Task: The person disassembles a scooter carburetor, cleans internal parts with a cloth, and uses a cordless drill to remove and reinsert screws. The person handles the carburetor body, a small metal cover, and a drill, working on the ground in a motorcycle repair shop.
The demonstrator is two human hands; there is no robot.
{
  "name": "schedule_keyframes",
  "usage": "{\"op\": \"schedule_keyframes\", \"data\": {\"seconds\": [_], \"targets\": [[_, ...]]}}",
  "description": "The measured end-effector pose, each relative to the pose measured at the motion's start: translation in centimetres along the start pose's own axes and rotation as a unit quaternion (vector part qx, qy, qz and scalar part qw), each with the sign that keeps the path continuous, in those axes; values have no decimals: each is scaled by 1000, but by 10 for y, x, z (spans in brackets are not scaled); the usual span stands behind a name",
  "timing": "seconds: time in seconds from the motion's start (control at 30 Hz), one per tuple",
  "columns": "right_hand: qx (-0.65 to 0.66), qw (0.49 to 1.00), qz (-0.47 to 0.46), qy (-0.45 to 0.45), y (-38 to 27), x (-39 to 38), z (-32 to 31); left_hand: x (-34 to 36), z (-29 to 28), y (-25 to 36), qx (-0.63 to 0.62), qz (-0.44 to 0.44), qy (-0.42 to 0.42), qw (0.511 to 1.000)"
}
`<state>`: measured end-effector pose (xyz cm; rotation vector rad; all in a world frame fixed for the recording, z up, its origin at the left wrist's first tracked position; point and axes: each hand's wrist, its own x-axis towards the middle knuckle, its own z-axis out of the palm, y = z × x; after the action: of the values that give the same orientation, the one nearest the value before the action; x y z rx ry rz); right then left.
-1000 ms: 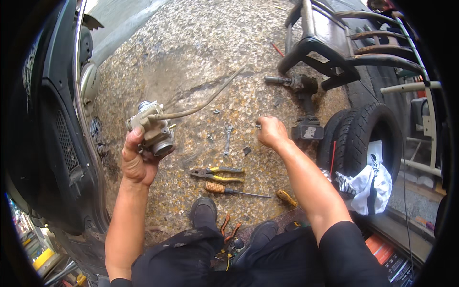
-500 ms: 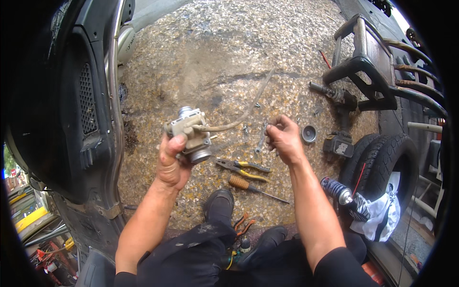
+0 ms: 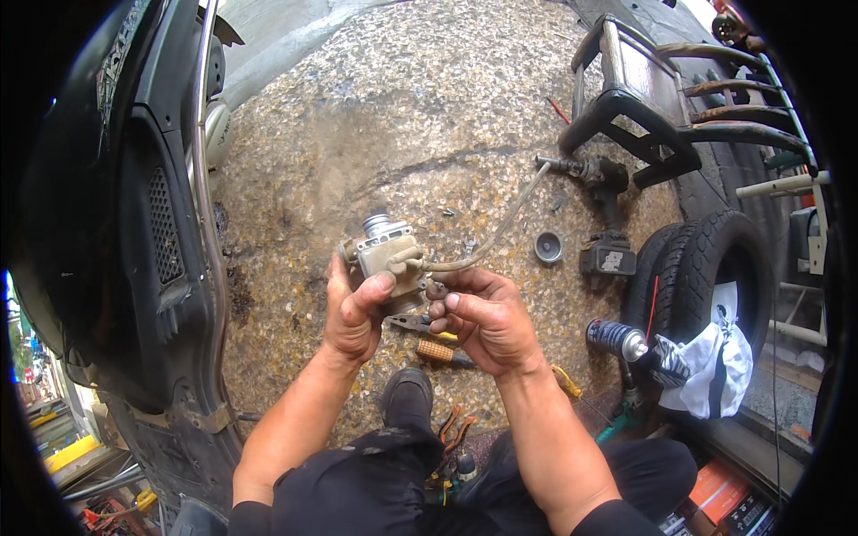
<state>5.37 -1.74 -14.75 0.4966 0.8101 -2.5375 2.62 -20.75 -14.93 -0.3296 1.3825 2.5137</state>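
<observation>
My left hand (image 3: 353, 313) is wrapped round the lower left side of a dirty metal carburetor (image 3: 393, 255), holding it tilted above the ground. A thin rubber hose (image 3: 508, 226) runs from its side and curves up to the right. The fingers of my right hand (image 3: 492, 323) are pinched together close against the carburetor's lower right side. What they hold is too small and too covered to make out. Beneath the hands lie pliers (image 3: 407, 322) and a screwdriver with an orange-yellow handle (image 3: 435, 351), both partly hidden.
A round dark cap (image 3: 548, 247) lies to the right, beyond it a cordless impact driver (image 3: 606, 210). Farther right are tires (image 3: 737, 268), a spray can (image 3: 617, 339), a white bag (image 3: 715, 371) and a chair (image 3: 635, 98). A dark vehicle panel (image 3: 161, 232) borders the left.
My right hand has come up from near the wrench on the ground to the carburetor, fingers pinched. The carburetor has shifted right, and the view has turned a little.
</observation>
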Motion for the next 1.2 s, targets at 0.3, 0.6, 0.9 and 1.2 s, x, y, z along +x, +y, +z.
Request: {"op": "schedule_keyframes", "data": {"seconds": [0.3, 0.6, 0.9, 1.2], "targets": [[-12, 999, 16, 45, -2, -3, 1, 0, 3, -2, 0, -15, 3, 1000], [-311, 943, 21, 116, -33, 28, -22, 12, -19, -3, 24, 12, 41, 999], [-690, 668, -47, 275, -136, 110, -100, 18, -61, 4, 21, 25, 65, 997], [-908, 390, -90, 125, -77, 135, -172, 9, -61, 8, 46, 10, 97, 994]]}}
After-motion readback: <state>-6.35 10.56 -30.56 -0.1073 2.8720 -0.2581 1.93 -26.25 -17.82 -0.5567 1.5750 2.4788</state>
